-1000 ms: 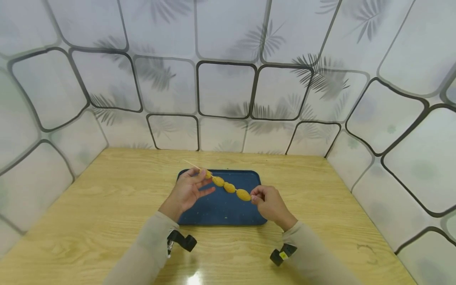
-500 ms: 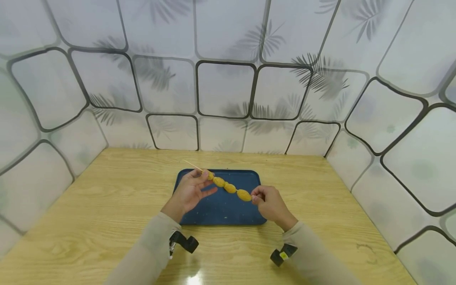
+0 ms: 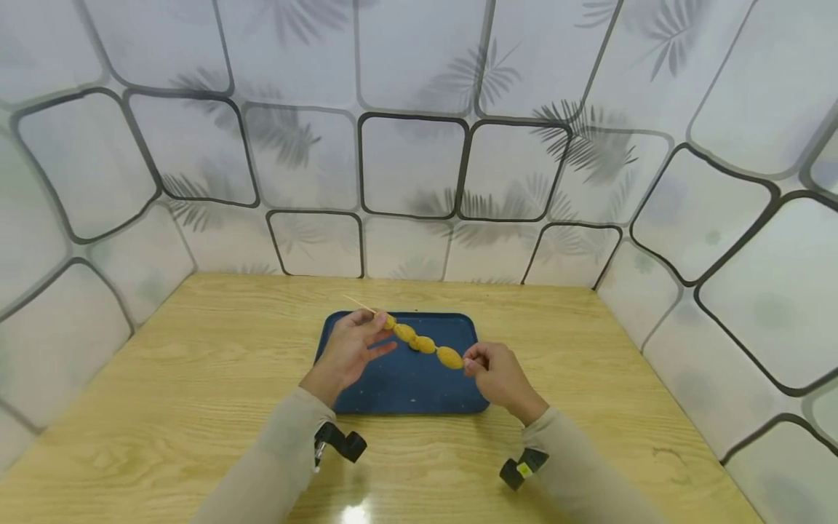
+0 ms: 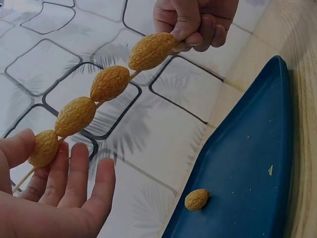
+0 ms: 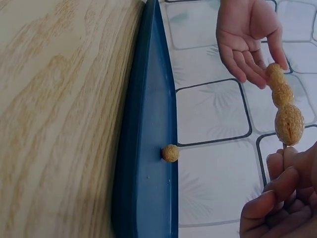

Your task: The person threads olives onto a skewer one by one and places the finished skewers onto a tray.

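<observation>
A thin wooden skewer [image 3: 358, 302] runs through several wrinkled, golden-brown oval balls [image 4: 151, 51]. It is held up at a slant over a dark blue tray [image 3: 419, 389]. My left hand [image 3: 348, 353] pinches the leftmost ball [image 4: 43, 148] between thumb and fingers, its other fingers spread, and the bare pointed end of the stick sticks out beyond it. At the other end my right hand [image 3: 495, 372] grips the skewer tight against the last ball, other fingers curled in. One loose ball of the same kind [image 4: 197, 199] lies on the tray under the skewer.
The tray rests on a light wooden table [image 3: 196, 378], with small crumbs scattered over its floor. White patterned sheeting [image 3: 419, 167] walls the table at the back and both sides.
My left hand has slid slightly to the right, with the balls and the stick's free end shifting the same way. My right hand has hardly moved and keeps its grip.
</observation>
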Demonstrator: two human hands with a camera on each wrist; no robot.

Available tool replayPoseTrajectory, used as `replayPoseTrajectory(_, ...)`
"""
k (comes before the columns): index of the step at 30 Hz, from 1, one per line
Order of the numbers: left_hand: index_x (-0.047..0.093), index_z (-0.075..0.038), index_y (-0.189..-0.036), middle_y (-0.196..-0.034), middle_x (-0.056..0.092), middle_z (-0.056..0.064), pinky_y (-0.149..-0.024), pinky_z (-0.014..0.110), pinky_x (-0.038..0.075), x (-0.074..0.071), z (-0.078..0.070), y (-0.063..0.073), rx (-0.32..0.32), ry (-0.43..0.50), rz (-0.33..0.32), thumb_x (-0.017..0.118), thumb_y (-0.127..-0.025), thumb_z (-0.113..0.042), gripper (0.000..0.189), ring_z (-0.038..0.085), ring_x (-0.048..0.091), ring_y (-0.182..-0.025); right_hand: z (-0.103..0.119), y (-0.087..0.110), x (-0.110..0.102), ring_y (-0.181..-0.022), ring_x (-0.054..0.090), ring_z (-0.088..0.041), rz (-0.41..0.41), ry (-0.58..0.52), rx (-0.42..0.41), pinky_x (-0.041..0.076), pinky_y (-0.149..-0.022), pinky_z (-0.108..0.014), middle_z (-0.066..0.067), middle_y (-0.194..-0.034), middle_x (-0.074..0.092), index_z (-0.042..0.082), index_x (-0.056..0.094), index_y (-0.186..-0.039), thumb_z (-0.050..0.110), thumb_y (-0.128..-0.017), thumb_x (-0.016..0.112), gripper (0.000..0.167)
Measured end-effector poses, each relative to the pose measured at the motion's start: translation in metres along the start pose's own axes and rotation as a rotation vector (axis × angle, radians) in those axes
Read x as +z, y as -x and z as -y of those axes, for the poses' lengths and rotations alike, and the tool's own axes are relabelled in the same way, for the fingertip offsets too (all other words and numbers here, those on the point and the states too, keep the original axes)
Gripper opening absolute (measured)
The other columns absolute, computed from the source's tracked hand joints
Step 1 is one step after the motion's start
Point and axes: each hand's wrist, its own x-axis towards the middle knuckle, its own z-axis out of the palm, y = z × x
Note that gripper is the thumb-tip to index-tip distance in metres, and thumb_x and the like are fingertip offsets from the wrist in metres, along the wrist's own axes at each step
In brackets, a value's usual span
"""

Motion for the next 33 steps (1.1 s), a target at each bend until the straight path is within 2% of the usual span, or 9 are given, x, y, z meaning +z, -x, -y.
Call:
replayPoseTrajectory(5, 0.060, -0.007, -0.115, -0.106, 0.064, 0.005, -0.093, 0.045, 0.050, 0.001, -0.001, -0.003, -0.053, -0.001, 0.048, 0.057, -0.100, -0.013, 0.017, 0.018, 0.066, -0.094, -0.003, -0.001, -0.006, -0.071, 0.058, -0.037, -0.011, -0.011, 0.041, 0.049, -0.061, -0.030, -0.015, -0.076, 0.061, -0.001, 0.064, -0.085, -0.004, -0.096, 0.053, 0.016)
replayPoseTrajectory(8, 0.051, -0.003, -0.133, -0.125, 0.057, 0.013, -0.097, 0.045, 0.047, -0.001, 0.000, -0.006, -0.076, -0.027, 0.099, 0.054, -0.102, -0.018, 0.035, 0.020, 0.064, -0.102, -0.006, -0.001, -0.009, -0.073, 0.059, -0.036, -0.020, -0.029, 0.063, 0.048, -0.061, -0.029, -0.013, -0.076, 0.061, -0.004, 0.063, -0.085, -0.005, -0.096, 0.053, 0.015)
replayPoseTrajectory(11, 0.041, -0.002, -0.142, -0.140, 0.045, 0.021, -0.100, 0.047, 0.045, -0.002, 0.002, -0.009, -0.102, -0.051, 0.142, 0.049, -0.104, -0.029, 0.047, 0.028, 0.058, -0.116, -0.010, -0.002, -0.012, -0.074, 0.059, -0.035, -0.027, -0.043, 0.079, 0.046, -0.059, -0.028, -0.011, -0.076, 0.061, -0.007, 0.062, -0.087, -0.005, -0.097, 0.052, 0.015)
replayPoseTrajectory(14, 0.034, -0.003, -0.147, -0.145, 0.039, 0.023, -0.101, 0.047, 0.044, -0.003, 0.008, -0.015, -0.123, -0.066, 0.162, 0.044, -0.104, -0.040, 0.058, 0.037, 0.047, -0.128, -0.015, -0.003, -0.016, -0.073, 0.058, -0.031, -0.042, -0.047, 0.104, 0.044, -0.056, -0.025, -0.009, -0.075, 0.060, -0.008, 0.062, -0.088, -0.003, -0.098, 0.052, 0.016)
replayPoseTrajectory(17, 0.033, -0.002, -0.147, -0.146, 0.039, 0.024, -0.101, 0.048, 0.044, -0.004, 0.015, -0.023, -0.125, -0.137, 0.154, 0.041, -0.104, -0.045, 0.061, 0.041, 0.042, -0.131, -0.019, -0.003, -0.019, -0.067, 0.054, -0.023, -0.056, -0.070, 0.136, 0.040, -0.053, -0.024, -0.007, -0.073, 0.058, -0.009, 0.062, -0.088, -0.002, -0.098, 0.051, 0.016)
replayPoseTrajectory(21, 0.044, 0.001, -0.141, -0.139, 0.049, 0.022, -0.096, 0.045, 0.048, -0.003, 0.025, -0.035, -0.102, -0.389, 0.098, 0.047, -0.104, -0.035, 0.052, 0.037, 0.052, -0.123, -0.021, -0.003, -0.024, -0.062, 0.047, -0.016, -0.055, -0.113, 0.167, 0.037, -0.051, -0.022, -0.007, -0.074, 0.056, -0.010, 0.060, -0.090, -0.001, -0.099, 0.049, 0.018)
replayPoseTrajectory(26, 0.062, -0.005, -0.126, -0.124, 0.061, 0.013, -0.089, 0.045, 0.051, 0.005, 0.034, -0.047, -0.017, -0.880, 0.024, 0.058, -0.100, -0.024, 0.032, 0.030, 0.059, -0.112, -0.021, -0.002, -0.028, -0.060, 0.045, -0.014, -0.053, -0.151, 0.185, 0.037, -0.050, -0.022, -0.009, -0.074, 0.056, -0.012, 0.059, -0.092, -0.001, -0.100, 0.047, 0.018)
replayPoseTrajectory(29, 0.063, -0.010, -0.127, -0.123, 0.061, 0.012, -0.088, 0.048, 0.050, 0.011, 0.036, -0.054, 0.058, -1.144, 0.030, 0.060, -0.098, -0.025, 0.033, 0.031, 0.057, -0.112, -0.022, -0.001, -0.029, -0.059, 0.043, -0.013, -0.066, -0.172, 0.187, 0.036, -0.050, -0.021, -0.008, -0.073, 0.055, -0.013, 0.058, -0.092, -0.002, -0.099, 0.047, 0.017)
replayPoseTrajectory(33, 0.057, -0.011, -0.135, -0.134, 0.054, 0.016, -0.093, 0.051, 0.047, 0.018, 0.038, -0.061, 0.080, -1.337, 0.105, 0.061, -0.098, -0.024, 0.040, 0.035, 0.053, -0.118, -0.023, 0.000, -0.029, -0.059, 0.042, -0.012, -0.055, -0.189, 0.194, 0.036, -0.050, -0.021, -0.009, -0.074, 0.056, -0.015, 0.058, -0.095, -0.002, -0.100, 0.047, 0.018)
